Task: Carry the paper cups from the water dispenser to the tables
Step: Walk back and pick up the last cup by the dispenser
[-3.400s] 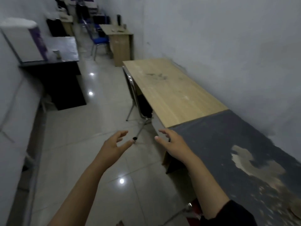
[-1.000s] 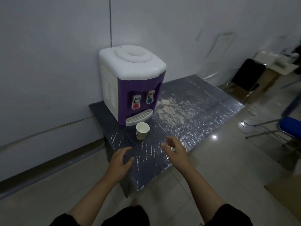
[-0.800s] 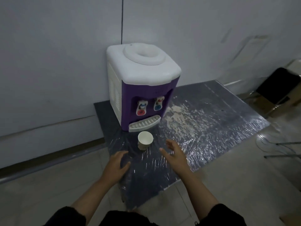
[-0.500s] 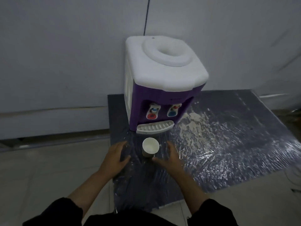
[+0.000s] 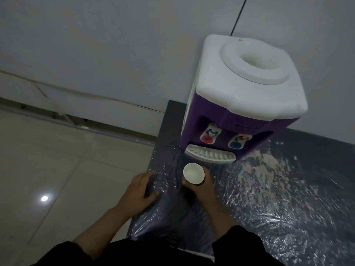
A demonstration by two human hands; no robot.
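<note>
A white paper cup (image 5: 193, 175) stands upright in front of the drip tray of a white and purple water dispenser (image 5: 242, 96). My right hand (image 5: 201, 187) is wrapped around the cup from the near side, thumb on its left and fingers on its right. My left hand (image 5: 139, 192) lies palm down on the left edge of the low dark table (image 5: 269, 198), which is covered in shiny plastic wrap. The inside of the cup looks pale; I cannot tell whether it holds anything.
The dispenser stands against a grey wall (image 5: 96, 45), with a black cable (image 5: 238, 14) running up behind it. Pale tiled floor (image 5: 48, 169) lies to the left of the table. Red and blue taps sit above the drip tray (image 5: 210, 155).
I turned from the long desks to the dispenser and came close. My right hand reached in and closed around the cup; my left hand settled on the table edge.
</note>
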